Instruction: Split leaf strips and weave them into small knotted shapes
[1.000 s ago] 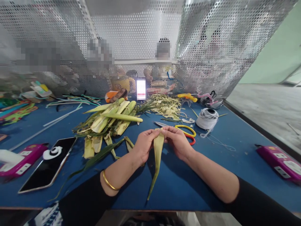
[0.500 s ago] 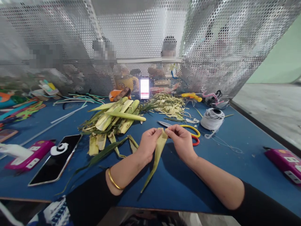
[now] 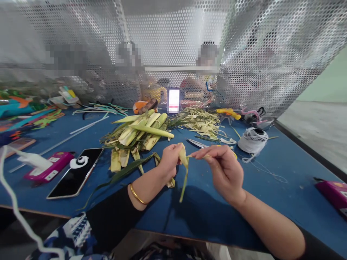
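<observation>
Pinched in my left hand (image 3: 170, 159) is the top of a pale green husk strip (image 3: 184, 173), whose narrow tail hangs down over the blue table. My right hand (image 3: 226, 169), to its right, has thumb and fingers pressed together on a thin piece of the husk that stretches between the hands. Behind my right hand lie scissors (image 3: 195, 143), their handles mostly hidden. A pile of corn husks (image 3: 146, 131) rests beyond my left hand, with a long dark green leaf (image 3: 127, 172) in front of it.
The blue table (image 3: 260, 206) holds a white string spool (image 3: 252, 141) at right, shredded husk (image 3: 202, 121) at the back, a black phone (image 3: 77, 175) and a magenta box (image 3: 58, 166) at left. Another magenta box (image 3: 332, 195) is far right. Perforated sheeting (image 3: 173, 36) stands behind, people beyond it.
My right hand has moved right and away from my left, pulling a thin piece of husk sideways. The husk now looks folded and narrower. The whole view has shifted slightly.
</observation>
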Available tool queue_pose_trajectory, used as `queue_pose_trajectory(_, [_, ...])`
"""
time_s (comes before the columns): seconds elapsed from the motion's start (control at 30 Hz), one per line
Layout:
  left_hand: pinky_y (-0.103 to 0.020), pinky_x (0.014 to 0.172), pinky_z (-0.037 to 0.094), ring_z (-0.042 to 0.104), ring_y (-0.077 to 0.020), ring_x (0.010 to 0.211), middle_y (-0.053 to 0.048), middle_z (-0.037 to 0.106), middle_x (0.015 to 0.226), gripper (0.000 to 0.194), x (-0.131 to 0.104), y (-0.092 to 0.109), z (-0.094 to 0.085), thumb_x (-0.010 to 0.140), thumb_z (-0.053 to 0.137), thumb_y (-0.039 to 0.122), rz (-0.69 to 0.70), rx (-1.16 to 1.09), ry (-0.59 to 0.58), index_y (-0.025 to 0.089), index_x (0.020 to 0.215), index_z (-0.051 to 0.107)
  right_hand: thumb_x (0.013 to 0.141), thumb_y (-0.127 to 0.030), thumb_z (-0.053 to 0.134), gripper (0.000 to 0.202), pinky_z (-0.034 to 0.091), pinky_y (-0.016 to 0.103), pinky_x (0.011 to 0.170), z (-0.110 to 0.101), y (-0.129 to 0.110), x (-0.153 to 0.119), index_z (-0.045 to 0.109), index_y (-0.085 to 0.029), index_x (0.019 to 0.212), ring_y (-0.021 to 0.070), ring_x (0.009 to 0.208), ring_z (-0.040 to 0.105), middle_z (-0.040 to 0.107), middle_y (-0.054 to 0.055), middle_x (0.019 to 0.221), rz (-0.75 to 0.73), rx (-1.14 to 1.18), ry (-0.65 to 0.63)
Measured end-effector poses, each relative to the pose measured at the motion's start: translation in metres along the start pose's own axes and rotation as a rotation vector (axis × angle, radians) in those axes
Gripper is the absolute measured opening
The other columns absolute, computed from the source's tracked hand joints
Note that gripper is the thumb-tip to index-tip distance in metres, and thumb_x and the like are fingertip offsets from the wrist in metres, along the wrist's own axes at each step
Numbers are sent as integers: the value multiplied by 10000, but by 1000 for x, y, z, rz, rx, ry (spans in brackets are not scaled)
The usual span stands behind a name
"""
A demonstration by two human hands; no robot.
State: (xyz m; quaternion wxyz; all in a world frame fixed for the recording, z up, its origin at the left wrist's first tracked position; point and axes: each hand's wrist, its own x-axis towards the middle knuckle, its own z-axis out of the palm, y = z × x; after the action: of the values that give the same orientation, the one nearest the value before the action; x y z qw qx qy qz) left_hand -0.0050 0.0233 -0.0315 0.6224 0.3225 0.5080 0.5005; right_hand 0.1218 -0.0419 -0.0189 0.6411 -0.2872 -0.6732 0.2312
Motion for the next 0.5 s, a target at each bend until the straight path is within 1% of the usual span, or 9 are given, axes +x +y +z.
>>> queue_pose_trajectory(0.1, [-183,381,264,364,-48,342,60,431,425,271,6,1,-1,824,581,176,14,-22,47,162,570,488,917,-118,471,134,529,424,804,-1,-18,-1,542,-231,921,191,816,679,657,7,813,-86,58,1])
queue_pose_trajectory(0.2, [-183,394,295,386,-51,357,57,440,434,279,12,1,-3,822,581,175,36,-51,89,166,566,470,907,-112,487,147,530,445,803,-3,-41,-2,559,-233,951,196,774,683,657,7,790,-135,119,-20])
queue_pose_trajectory(0.3, [-185,397,315,393,-55,357,61,445,437,251,18,-1,-6,806,600,206,54,-58,115,169,588,479,910,-155,507,122,545,428,794,-11,-67,-2,580,-251,926,189,729,684,653,-6,751,-114,115,-92])
queue_pose_trajectory(0.37, [-184,386,308,389,-57,348,62,441,434,246,21,-2,-7,798,605,223,58,-53,125,169,592,482,907,-207,538,95,552,403,804,-21,-83,-5,601,-273,882,178,687,677,644,-13,705,-41,62,-164])
queue_pose_trajectory(0.4, [-184,381,304,388,-57,343,62,440,433,250,23,-2,-8,796,605,226,60,-51,131,169,588,478,895,-238,568,72,553,400,797,-29,-88,-9,610,-295,907,176,652,665,641,-14,680,-14,40,-169])
queue_pose_trajectory(0.43, [-184,377,302,387,-57,340,62,437,432,258,24,-2,-9,795,604,228,63,-50,138,170,582,471,887,-293,581,74,560,399,774,-37,-91,-14,617,-328,942,181,626,659,644,-17,658,-33,48,-210])
queue_pose_trajectory(0.47, [-183,374,302,385,-56,337,63,434,430,264,25,-2,-9,797,601,228,67,-50,146,171,578,466,877,-283,593,93,564,380,750,-46,-92,-21,628,-354,927,185,627,660,643,-19,631,-22,33,-305])
queue_pose_trajectory(0.5, [-182,372,304,385,-55,335,63,433,429,267,27,-2,-10,799,599,228,71,-50,155,171,576,463,853,-307,626,66,562,344,710,-54,-91,-30,642,-351,899,188,651,658,655,1,662,-2,-19,-248])
